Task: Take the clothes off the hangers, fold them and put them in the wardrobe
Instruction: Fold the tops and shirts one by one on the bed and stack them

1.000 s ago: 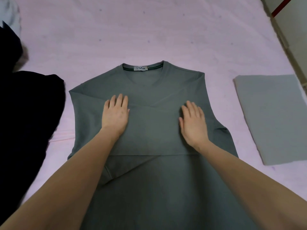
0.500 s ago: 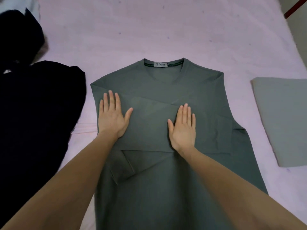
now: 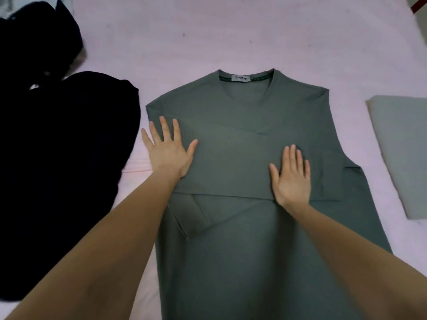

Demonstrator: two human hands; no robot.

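Note:
A dark grey-green shirt (image 3: 249, 107) lies flat on the pink bed sheet (image 3: 231, 31), collar and label away from me. Both sleeves are folded across its chest. My left hand (image 3: 169, 150) lies flat with spread fingers on the shirt's left edge, partly over the sheet. My right hand (image 3: 291, 176) presses flat on the folded sleeve at the right of the chest. Neither hand grips anything.
A pile of black clothes (image 3: 57, 146) covers the bed at the left, close to the shirt. A folded light grey garment (image 3: 402, 153) lies at the right edge. A wall or furniture edge with a red strip (image 3: 418, 6) shows at the top right.
My left hand has slid outward to the shirt's left edge and my right hand has moved right along the folded sleeve. The view has shifted, so everything sits further right in frame.

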